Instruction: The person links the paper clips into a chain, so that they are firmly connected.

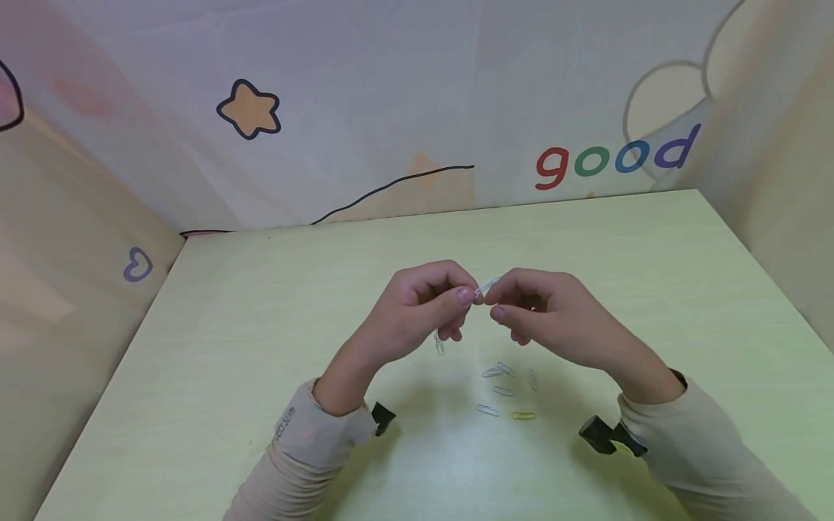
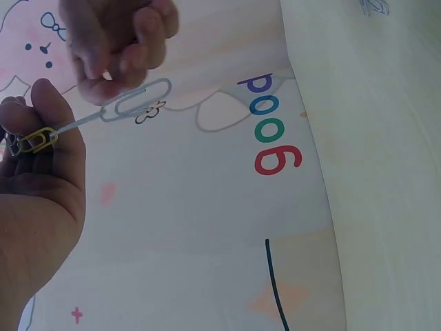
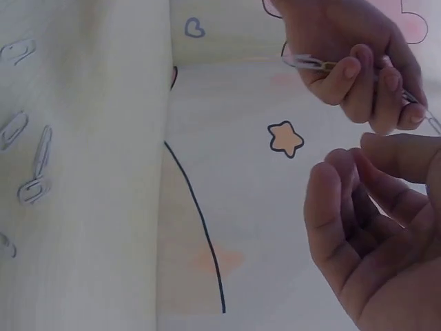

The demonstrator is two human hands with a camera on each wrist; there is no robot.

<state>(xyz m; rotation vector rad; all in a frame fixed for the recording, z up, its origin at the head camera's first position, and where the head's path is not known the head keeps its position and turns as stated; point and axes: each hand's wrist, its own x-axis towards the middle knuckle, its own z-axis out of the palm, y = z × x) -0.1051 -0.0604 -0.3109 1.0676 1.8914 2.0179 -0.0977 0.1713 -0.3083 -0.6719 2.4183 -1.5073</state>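
The left hand point(image 1: 426, 311) pinches a chain of linked paper clips between thumb and fingers. In the left wrist view, a yellow paper clip point(image 2: 38, 140) lies at its fingertips. From there a white paper clip point(image 2: 138, 100) extends toward the right hand point(image 2: 120, 52), its far end in plain sight. More of the chain point(image 1: 439, 344) hangs below the left hand. Close to the white clip, the right hand has loosely bent fingers, and the right wrist view shows no clip gripped in them. Whether a fingertip touches the white clip cannot be told.
Several loose paper clips lie on the pale table point(image 1: 228, 347) below the hands, among them a silver one point(image 1: 503, 391) and a yellow one point(image 1: 523, 416). A printed cloth backdrop point(image 1: 365, 108) stands behind and at both sides.
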